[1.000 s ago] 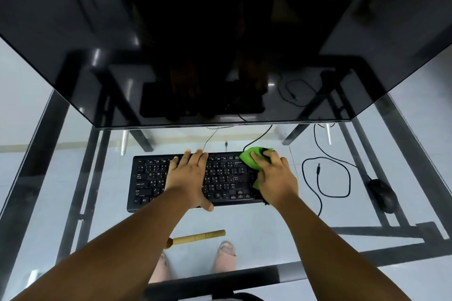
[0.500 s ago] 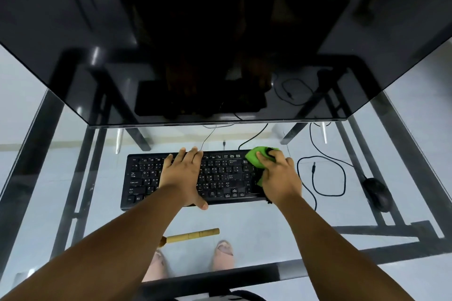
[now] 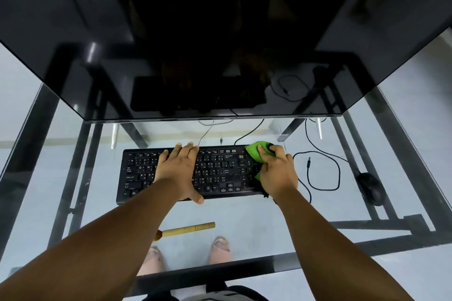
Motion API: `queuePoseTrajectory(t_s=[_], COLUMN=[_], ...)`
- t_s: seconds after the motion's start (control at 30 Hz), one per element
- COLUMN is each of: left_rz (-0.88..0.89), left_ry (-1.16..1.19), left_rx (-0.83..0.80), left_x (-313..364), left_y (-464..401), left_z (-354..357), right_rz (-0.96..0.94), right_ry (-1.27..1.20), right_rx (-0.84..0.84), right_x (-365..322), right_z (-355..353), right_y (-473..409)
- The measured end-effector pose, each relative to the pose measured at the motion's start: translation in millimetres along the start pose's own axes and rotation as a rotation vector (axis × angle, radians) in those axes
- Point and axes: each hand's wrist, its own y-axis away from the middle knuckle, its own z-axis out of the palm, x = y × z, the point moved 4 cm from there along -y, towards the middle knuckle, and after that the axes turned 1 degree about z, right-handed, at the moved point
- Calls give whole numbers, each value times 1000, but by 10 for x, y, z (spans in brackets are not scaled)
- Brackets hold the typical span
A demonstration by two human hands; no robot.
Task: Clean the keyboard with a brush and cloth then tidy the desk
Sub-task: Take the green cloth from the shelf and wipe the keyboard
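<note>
A black keyboard [image 3: 220, 173] lies across the glass desk [image 3: 244, 212] in front of the dark monitor. My left hand [image 3: 179, 171] lies flat on the middle keys, fingers straight, thumb over the front edge. My right hand [image 3: 277, 173] grips a bright green cloth [image 3: 255, 151] and presses it on the keyboard's far right corner. A brush with a wooden handle [image 3: 188, 228] lies on the glass near the front edge, its bristle end hidden under my left forearm.
A large dark monitor [image 3: 220, 44] hangs over the far half of the desk. A black mouse [image 3: 370, 188] sits at the right with its cable looped [image 3: 322, 171] beside the keyboard. Black frame bars and my feet show through the glass.
My right hand has slid the green cloth a little farther toward the keyboard's upper right corner. My left hand stays flat on the keys. The camera has shifted slightly.
</note>
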Motion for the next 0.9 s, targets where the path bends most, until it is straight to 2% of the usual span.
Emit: queuePoseTrajectory(t_s=[0.27,0.43,0.6,0.7,0.8,0.9], left_rz=[-2,-8,-20,-18,-18,-17], left_ry=[-3,-12,-7,-9,-4,-1], left_rx=[-5,-10,-11,-14,-11,-10], left_x=[9,32,37,42,35,31], left_y=[18,27,25,29,25,30], left_z=[-11,-33,-36,-35,-33,-33], right_rz=[-5,54,9,-18,-141,-376], right_ry=[-62,-68,-26,-25,4,-3], right_rx=[64,41,-48,-22,39,-20], right_x=[249,147,-54,-36,24,82], right_z=[145,49,-52,-41,61,197], right_y=[678,287,-191,-145,182,560])
